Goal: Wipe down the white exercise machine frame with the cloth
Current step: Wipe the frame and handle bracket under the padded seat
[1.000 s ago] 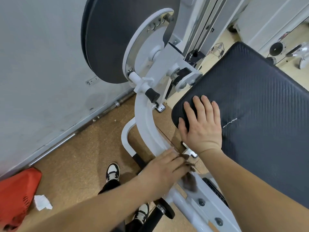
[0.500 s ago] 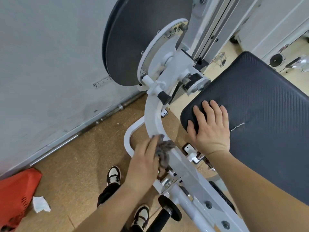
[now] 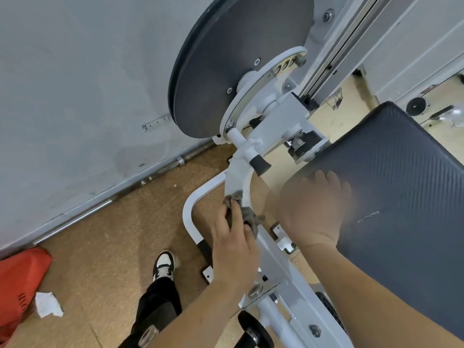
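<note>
Head view: the left hand (image 3: 233,247) grips the grey cloth (image 3: 247,214), pressing it against the curved arm of the white frame (image 3: 237,179), below the black-tipped peg (image 3: 259,165). The right hand (image 3: 315,212), blurred, lies flat with fingers straight on the black pad (image 3: 401,197). A second ago the cloth sat lower down the frame. It has since climbed the curve, so the wipe appears well under way, with the upper frame likely still to do.
</note>
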### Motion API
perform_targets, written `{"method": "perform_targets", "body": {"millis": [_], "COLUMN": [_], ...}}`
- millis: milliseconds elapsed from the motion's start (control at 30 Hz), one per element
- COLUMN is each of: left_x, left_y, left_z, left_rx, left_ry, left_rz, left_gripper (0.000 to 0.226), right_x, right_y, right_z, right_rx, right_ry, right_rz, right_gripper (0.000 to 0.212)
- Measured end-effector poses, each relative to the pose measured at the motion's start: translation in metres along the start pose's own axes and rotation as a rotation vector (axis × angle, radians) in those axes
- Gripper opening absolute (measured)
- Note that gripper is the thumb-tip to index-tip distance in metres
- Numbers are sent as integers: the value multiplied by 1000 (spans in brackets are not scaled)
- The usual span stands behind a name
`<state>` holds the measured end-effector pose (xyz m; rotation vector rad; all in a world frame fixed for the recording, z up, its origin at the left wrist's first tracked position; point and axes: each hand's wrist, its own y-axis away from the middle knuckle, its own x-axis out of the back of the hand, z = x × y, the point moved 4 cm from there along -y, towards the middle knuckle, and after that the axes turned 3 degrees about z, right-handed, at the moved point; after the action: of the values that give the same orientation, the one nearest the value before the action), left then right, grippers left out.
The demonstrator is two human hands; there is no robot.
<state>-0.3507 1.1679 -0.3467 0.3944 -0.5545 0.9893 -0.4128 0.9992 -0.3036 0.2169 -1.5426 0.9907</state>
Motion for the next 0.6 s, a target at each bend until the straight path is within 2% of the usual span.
{"method": "perform_targets", "body": {"millis": [100, 200, 333, 433, 533, 600], "left_x": [-2, 9, 15, -5, -22, -23], "left_y": [-7, -56, -101, -52, 26, 41], "left_z": [-2, -2, 15, 7, -9, -18], "left_rx": [-96, -274, -211, -219, -261, -270], "left_ry": [-125, -235, -228, -249, -249, -213], "left_rz": [-24, 44, 126, 108, -50, -119], "left_gripper": [64, 60, 50, 60, 67, 73], "right_x": [0, -1, -2, -3, -3, -2], "right_y": [1, 1, 0, 1, 0, 0], "right_z": [2, 2, 2, 2, 2, 2], "right_rx": [-8, -1, 9, 9, 6, -1], "right_ry": [-11, -19, -17, -8, -10, -15], "right_rz": [-13, -14, 2, -10, -14, -19], "right_gripper": [51, 51, 51, 51, 52, 52]}}
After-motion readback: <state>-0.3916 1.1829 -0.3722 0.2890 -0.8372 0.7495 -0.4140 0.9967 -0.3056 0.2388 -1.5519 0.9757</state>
